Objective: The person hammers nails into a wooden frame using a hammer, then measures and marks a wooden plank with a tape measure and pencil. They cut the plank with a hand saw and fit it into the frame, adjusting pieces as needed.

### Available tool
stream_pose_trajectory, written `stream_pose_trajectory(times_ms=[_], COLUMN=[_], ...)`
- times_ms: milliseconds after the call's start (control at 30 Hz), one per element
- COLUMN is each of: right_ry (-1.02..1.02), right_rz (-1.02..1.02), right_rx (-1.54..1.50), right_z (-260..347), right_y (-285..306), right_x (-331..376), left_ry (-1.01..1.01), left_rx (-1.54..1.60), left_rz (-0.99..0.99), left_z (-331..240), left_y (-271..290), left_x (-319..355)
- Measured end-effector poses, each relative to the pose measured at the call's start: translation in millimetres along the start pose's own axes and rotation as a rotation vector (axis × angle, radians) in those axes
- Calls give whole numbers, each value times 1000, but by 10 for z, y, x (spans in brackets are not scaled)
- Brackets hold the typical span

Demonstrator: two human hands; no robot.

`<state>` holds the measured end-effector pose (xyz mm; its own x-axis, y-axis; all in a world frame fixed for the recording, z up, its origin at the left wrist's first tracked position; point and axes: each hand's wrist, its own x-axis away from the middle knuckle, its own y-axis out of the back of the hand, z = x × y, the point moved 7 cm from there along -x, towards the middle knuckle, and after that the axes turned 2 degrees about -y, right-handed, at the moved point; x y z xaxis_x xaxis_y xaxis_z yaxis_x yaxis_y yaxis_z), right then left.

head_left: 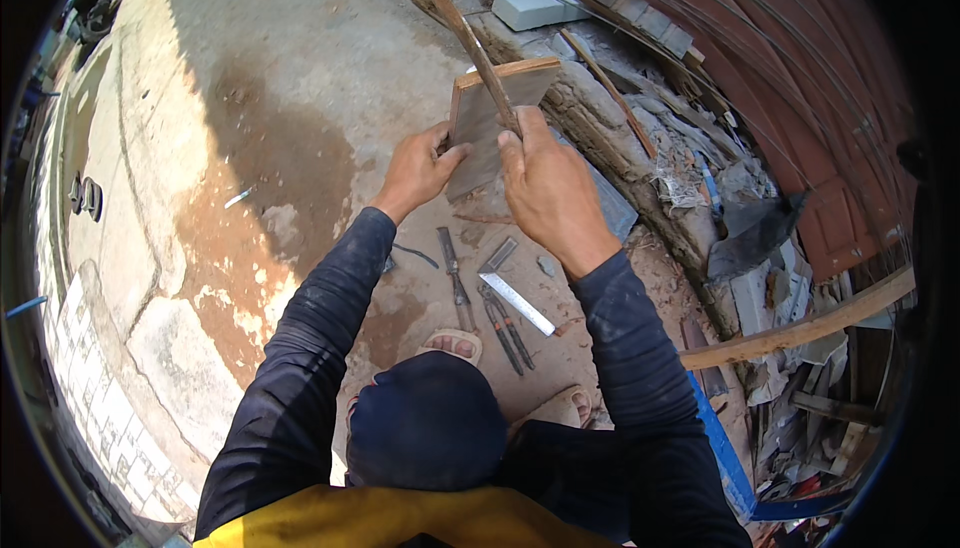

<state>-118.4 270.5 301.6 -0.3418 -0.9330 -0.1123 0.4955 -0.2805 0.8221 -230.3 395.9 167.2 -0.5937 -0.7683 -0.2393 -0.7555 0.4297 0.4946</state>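
Note:
My left hand (418, 170) grips the left edge of a flat wooden board (487, 118) held upright in front of me. My right hand (545, 188) is closed around a long thin wooden stick (463, 33) that lies across the board's face and reaches up and to the left. Both forearms wear dark sleeves. Below the hands, on the ground by my sandalled feet, lie a metal try square (512, 288), a pair of pliers (507, 328) and a chisel-like tool (452, 273).
Stained concrete floor (250, 148) spreads to the left. A rough log or kerb (620, 148) runs diagonally on the right, with rubble, scrap wood and a pale block (527, 8) beyond. A long plank (800, 328) and a blue edge (722, 448) sit lower right.

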Motion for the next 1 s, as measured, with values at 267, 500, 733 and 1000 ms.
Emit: stream_pose_trajectory(times_ms=[267,500,733,1000], right_ry=[241,39,113,-14], right_rz=[-149,8,-74,145], right_rx=[-189,-47,-105,-11], right_z=[314,188,391,109], right_y=[218,-250,238,-539], right_x=[63,-240,-189,-518], left_ry=[-101,14,-76,88], left_rx=[-75,-225,-192,-254], left_rz=[-135,-56,-146,-53], left_z=[46,176,113,655], left_y=[447,301,524,248], left_x=[-138,-34,-126,-36])
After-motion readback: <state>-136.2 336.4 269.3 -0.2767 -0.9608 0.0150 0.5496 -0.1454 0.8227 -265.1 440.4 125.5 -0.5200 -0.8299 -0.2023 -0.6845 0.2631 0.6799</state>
